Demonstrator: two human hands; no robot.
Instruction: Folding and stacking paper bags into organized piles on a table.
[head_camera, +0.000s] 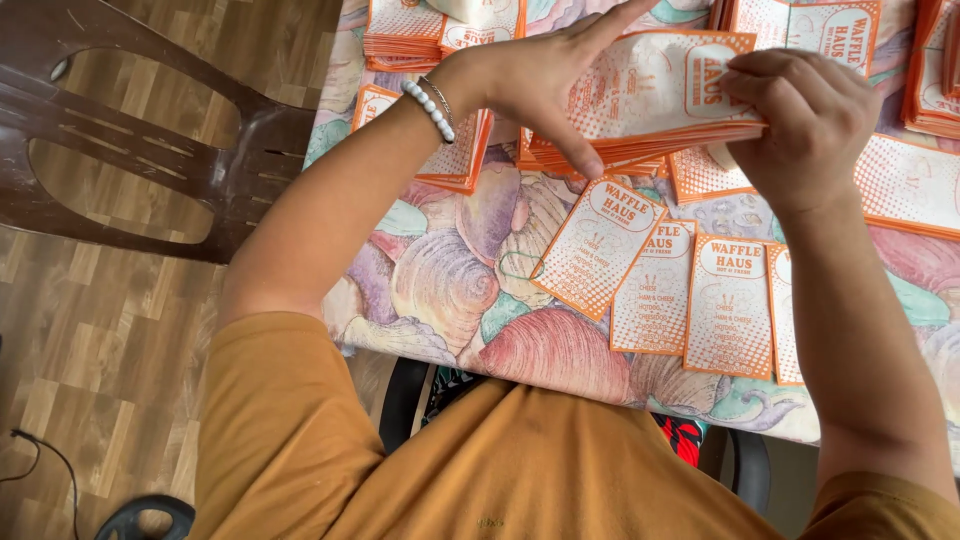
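Crowding the held stack (650, 130): loose sleeves (660, 285), more piles (400, 30).

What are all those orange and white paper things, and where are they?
Held stack of flat orange-and-white paper sleeves: between left hand and right hand.
Row of four single rectangular sleeves: near table edge, on the shell-patterned tablecloth.
Further stacks: along the table's far side.

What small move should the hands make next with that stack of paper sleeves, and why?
Probably peel the top sleeve off the stack with the right hand and lay it beside the row of sleeves on the table; the left hand steadies the stack.
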